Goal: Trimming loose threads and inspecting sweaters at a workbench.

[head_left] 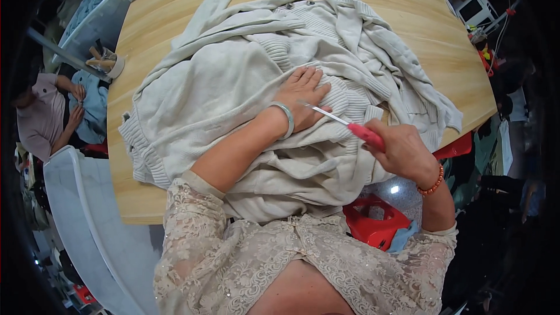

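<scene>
Cream knitted sweaters (221, 76) lie in a loose heap, with ribbed cuffs, ribbed hems and a few dark buttons showing. My left hand (300, 96) rests flat on the heap, fingers stretched out over a ribbed band. In my closed right hand (405, 149) is a red-handled tool (366, 136) with a thin metal shaft. The shaft points left and its end lies over the back of my left hand; the shape of its tip is too small to tell.
The heap covers much of a wooden table (402, 6). A cup of tools (114, 65) stands at its left edge, beside pale plastic bins (76, 198). A red plastic stool (379, 221) is below the near edge. Another person (44, 105) handles blue cloth at the left.
</scene>
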